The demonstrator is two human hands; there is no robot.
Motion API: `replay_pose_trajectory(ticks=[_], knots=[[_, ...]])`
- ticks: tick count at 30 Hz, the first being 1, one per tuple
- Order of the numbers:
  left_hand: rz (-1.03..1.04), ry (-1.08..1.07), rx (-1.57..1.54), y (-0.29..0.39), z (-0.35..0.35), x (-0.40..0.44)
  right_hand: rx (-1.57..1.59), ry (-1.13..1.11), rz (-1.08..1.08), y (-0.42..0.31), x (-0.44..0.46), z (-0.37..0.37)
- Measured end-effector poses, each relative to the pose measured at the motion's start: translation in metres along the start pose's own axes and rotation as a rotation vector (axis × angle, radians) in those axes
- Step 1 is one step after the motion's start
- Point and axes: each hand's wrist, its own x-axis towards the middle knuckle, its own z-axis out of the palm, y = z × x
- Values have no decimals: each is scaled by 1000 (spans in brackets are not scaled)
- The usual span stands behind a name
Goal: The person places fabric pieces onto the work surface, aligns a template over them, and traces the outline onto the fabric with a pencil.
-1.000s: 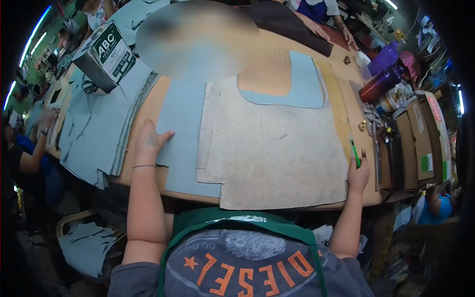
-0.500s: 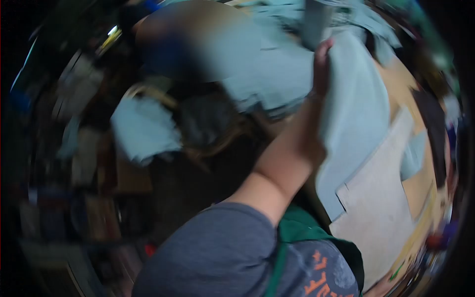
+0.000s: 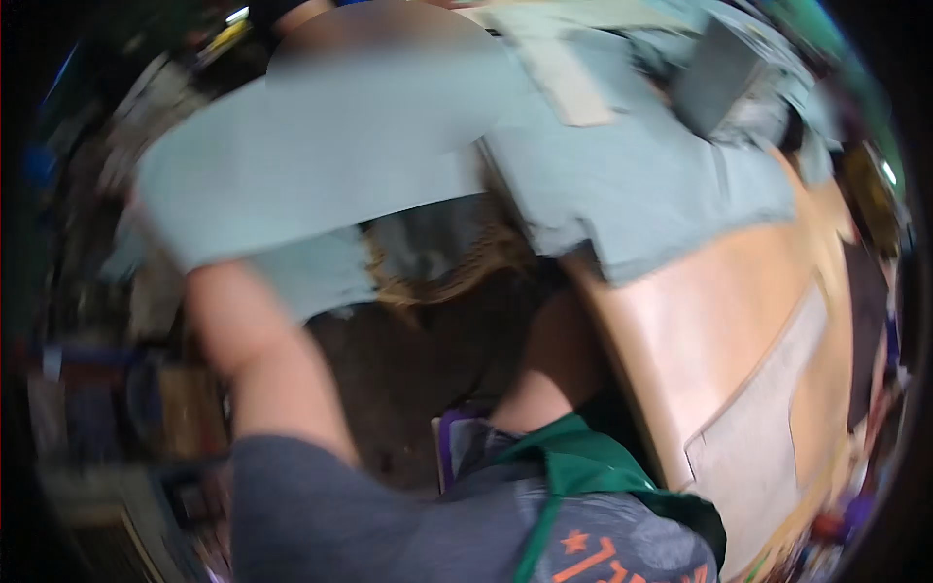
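A large pale blue sheet (image 3: 321, 165), perhaps leather, spans the upper left in front of me. My left arm reaches up to its near left edge, and the sheet covers my left hand, so the fingers do not show. The sheet appears to be carried by that hand, reaching over a gap beside the table. More pale blue material (image 3: 641, 194) lies on the table at the right, with a notched edge. My right hand is out of sight.
A tan table (image 3: 671, 340) curves along the right, bearing a pale grey cut piece (image 3: 748, 437). A grey box-shaped block (image 3: 719, 78) stands on the material at the back. A wooden-framed seat (image 3: 457, 282) is below the sheet. Another person's arm (image 3: 306, 15) shows at the top.
My left arm has swung from the right side of the table to the left, and the pale blue sheet has come across with it. More of the tan tabletop shows.
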Motion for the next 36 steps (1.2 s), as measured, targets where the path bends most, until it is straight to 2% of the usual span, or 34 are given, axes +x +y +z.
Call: replay_pose_trajectory(ticks=[1,3,4,5,10,13,15,16,18,19,20,21,22,23,25,27,30,36], knots=[[-32,-113,66,-34,-10,4,-11,-20,17,6,1,0],[-27,-196,503,-84,-22,-1,-23,-46,62,11,4,2],[-44,-250,537,-101,-32,-8,12,-31,102,-27,-9,-19],[-70,-295,597,-114,-42,-11,-27,-63,129,3,3,-3],[-178,-371,806,-139,-84,-46,-81,-71,222,-23,0,-19],[-189,-352,911,-125,-94,-61,-140,-63,150,-31,-3,-25],[-124,-247,1014,-88,-93,-78,-163,30,64,-23,0,-22],[-27,-149,1006,-54,-84,-96,-169,78,18,-21,3,-18],[233,-22,627,16,-52,-117,-76,74,-25,-24,7,-14],[365,-103,26,40,-24,-123,-25,76,-49,-28,11,-11],[435,-130,-174,107,-11,-157,35,66,-61,-35,9,-8],[508,-322,-516,178,-3,-197,97,57,-72,-46,3,-4],[819,-344,-500,249,-18,-242,159,47,-86,-55,-3,-2],[891,-527,-673,296,-23,-279,141,88,-86,-57,-7,-1],[1148,-671,-678,349,-21,-326,113,176,-80,-64,-12,1],[1217,-765,-529,385,-15,-358,153,192,-63,-68,-15,1],[1256,-794,-229,405,-5,-375,216,201,-64,-66,-20,-2],[1329,-775,-44,413,8,-378,344,135,-19,-76,-23,-9]])
